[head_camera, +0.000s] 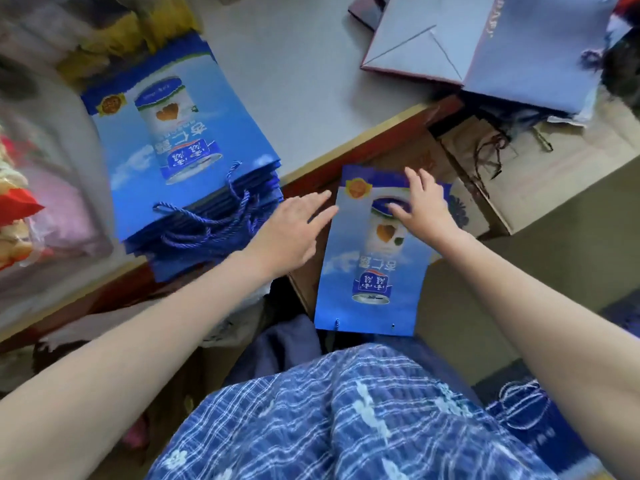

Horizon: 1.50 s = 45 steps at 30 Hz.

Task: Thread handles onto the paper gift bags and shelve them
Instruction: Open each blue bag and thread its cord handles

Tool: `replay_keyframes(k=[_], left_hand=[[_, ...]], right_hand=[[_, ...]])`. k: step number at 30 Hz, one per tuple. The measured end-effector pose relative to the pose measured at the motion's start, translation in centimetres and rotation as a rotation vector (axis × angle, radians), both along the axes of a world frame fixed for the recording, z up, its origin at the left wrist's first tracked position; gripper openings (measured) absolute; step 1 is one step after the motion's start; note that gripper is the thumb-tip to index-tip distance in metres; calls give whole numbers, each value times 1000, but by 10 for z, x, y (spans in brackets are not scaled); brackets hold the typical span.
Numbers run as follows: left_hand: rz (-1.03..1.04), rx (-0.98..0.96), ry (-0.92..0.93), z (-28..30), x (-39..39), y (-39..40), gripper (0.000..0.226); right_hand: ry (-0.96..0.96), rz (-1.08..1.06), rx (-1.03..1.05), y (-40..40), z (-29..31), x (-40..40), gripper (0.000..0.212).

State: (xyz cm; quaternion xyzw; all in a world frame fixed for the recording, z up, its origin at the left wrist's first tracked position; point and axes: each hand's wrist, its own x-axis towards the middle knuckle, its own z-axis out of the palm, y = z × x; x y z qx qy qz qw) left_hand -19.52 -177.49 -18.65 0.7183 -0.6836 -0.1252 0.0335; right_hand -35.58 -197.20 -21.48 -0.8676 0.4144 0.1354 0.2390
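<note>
Right hand (424, 206) flat on bag (370, 268); left hand (294, 230) open beside.

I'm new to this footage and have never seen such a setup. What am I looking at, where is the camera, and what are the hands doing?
No machine here: a person wears one wide-angle camera on the head, looking down at their bare arms. On the grey table lies a stack of blue gift bags with rope handles. Larger grey bags lie at the far right. The right hand rests with spread fingers on a single blue gift bag off the table's edge. The left hand, fingers straight, reaches toward that bag's edge; nothing is gripped.
</note>
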Motion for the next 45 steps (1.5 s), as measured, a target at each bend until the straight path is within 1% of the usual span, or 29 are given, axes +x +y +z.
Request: replay_keyframes(k=[2,3,6,7,9,11,13,14,17,19,20,22,24,26,28,29,30,32,33,34,35,36,37,38,39,40,41,42,45], left_hand=[[39,137,26,-26,-16,-9,72],[55,184,23,-38,-21,-11,71],[100,305,45,-62,-31,-21,67],[136,362,47,-66,-33,-26,66],[187,451,37,-67,-35,-36,67],[236,419,38,-57,-39,-48,72],[277,294,11,-40,-40,-64,78],[275,219,-11,-27,-41,-74,80],[190,7,3,10,-43,-116,83],[155,-87,138,34,-49,-146,73],[187,-146,253,48,-53,-157,62],[281,-212,477,79,-52,-171,36],[339,-215,589,102,-33,-175,25],[392,-254,684,125,-4,-173,19],[485,-336,719,142,27,-170,12],[551,-385,702,150,42,-167,10],[628,-418,641,151,55,-167,12],[760,-399,382,153,72,-168,34],[781,-360,248,155,70,-165,47],[749,-337,167,154,63,-163,60],[658,-328,160,151,51,-161,72],[528,-302,210,144,37,-160,84],[393,-227,281,136,19,-157,96],[299,-80,369,128,0,-153,107],[259,89,448,119,-19,-148,116],[238,221,492,111,-33,-143,121],[233,271,506,104,-43,-140,119],[244,243,491,100,-46,-139,111],[304,23,396,105,-30,-136,67]], right_hand=[[58,-112,107,-15,-26,-34,85],[62,-208,187,-20,-41,-47,92],[30,-578,379,-30,-80,-64,103],[-34,-671,428,-31,-89,-65,100],[-206,-820,527,-29,-97,-66,79],[-325,-895,594,-29,-87,-74,54],[-475,-868,654,-35,-59,-86,40],[-539,-806,685,-41,-41,-92,36],[-627,-490,688,-56,22,-96,32],[-634,-289,587,-63,58,-87,29],[-643,-240,526,-67,70,-81,26],[-659,-237,498,-75,93,-72,26],[-606,-205,476,-82,111,-71,31],[-436,-122,371,-92,118,-77,29],[-289,-80,277,-98,122,-83,22],[-291,-102,259,-98,125,-83,18],[-355,-159,261,-97,126,-82,14],[-551,-284,224,-91,136,-73,13],[-600,-294,177,-88,141,-66,13],[-605,-273,130,-84,146,-57,14],[-589,-245,100,-82,150,-47,15],[-562,-225,78,-81,155,-37,15],[-544,-220,54,-79,159,-26,16],[-538,-240,38,-78,163,-16,16],[-550,-287,59,-77,165,-6,17],[-592,-358,148,-75,168,2,21],[-655,-430,280,-71,173,8,25],[-717,-489,414,-67,177,12,26],[-888,-529,695,-61,185,8,25]])
